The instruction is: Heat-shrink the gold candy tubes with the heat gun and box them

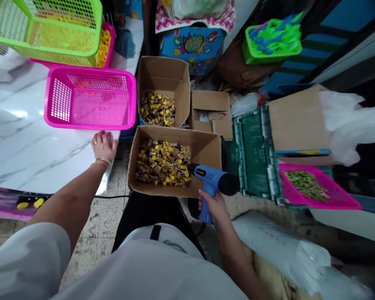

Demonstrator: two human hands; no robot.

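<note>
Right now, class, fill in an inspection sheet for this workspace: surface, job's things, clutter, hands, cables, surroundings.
Surface: white marble table at left; tiled floor below.
Job's things: blue gun-shaped tool, nozzle over the near cardboard box of small yellow-and-black pieces.
Clutter: second box of such pieces behind; pink basket and green basket on the table.
Hands: left hand rests open on the table edge; right hand grips the tool's handle.
Cables: black cable on the floor under the table.
Surroundings: green crate, pink tray of green bits, plastic bags at right.
</note>
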